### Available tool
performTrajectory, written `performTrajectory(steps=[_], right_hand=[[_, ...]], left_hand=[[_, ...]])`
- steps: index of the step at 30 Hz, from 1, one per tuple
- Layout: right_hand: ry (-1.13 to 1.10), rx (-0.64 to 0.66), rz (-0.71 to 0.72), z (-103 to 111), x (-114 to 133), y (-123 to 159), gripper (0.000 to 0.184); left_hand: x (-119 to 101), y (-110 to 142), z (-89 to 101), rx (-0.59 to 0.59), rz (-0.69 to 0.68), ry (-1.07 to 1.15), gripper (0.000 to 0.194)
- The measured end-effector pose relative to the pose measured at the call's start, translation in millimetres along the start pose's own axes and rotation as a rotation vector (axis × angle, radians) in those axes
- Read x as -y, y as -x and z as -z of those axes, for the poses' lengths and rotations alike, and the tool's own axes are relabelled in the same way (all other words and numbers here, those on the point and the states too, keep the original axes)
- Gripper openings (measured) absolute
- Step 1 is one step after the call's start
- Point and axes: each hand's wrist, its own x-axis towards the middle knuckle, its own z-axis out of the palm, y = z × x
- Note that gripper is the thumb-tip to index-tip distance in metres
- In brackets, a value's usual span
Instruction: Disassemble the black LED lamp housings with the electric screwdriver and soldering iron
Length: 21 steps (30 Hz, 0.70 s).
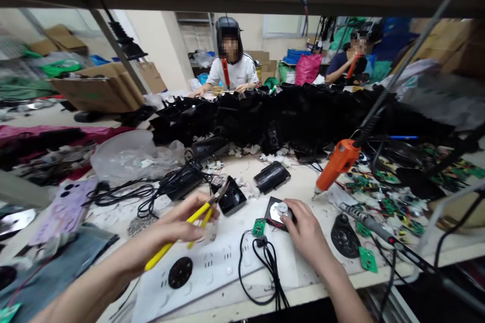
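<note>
Yellow-handled pliers point(197, 216) are in my left hand point(181, 222), jaws pointing up and right beside an open black plastic housing point(232, 198). My right hand point(305, 224) has its fingers closed around a black part with a round silver motor point(282, 208) on it, at the table. Red wires run from that part to a small green circuit board point(259, 227). Below lies a looped black cable point(267, 267). Under my hands is a white sheet printed like a power strip point(204, 275). Another black housing point(272, 176) sits just behind.
An orange electric screwdriver point(337, 164) hangs at right, near a soldering iron point(367, 222) and scattered circuit boards point(394, 181). A heap of black plastic parts point(303, 111) spans the back. Two people point(233, 68) work beyond it. Bundled cables point(151, 194) lie at left.
</note>
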Motion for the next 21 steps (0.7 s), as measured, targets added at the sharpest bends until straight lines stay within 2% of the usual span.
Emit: performTrajectory(steps=[3, 6, 8, 11, 21], right_hand=[[-0.014, -0.015, -0.001, -1, 1, 0, 0.027], [-0.02, -0.015, 0.0, -1, 2, 0, 0.028], [-0.023, -0.017, 0.0, -1, 2, 0, 0.029], [-0.027, -0.021, -0.005, -1, 4, 0, 0.03], [-0.049, -0.027, -0.022, -2, 6, 1, 0.031]], left_hand=[[-19, -26, -6.5, -0.021, -0.042, -0.327, 0.042], [-39, -44, -24.7, 0.024, -0.164, -0.673, 0.041], [-48, -53, -36.9, 0.07, -0.225, -0.709, 0.031], [-51, -64, -47.7, 0.073, -0.271, -0.708, 0.016], [-42, -70, -57.6, 0.146, -0.343, -0.758, 0.028]])
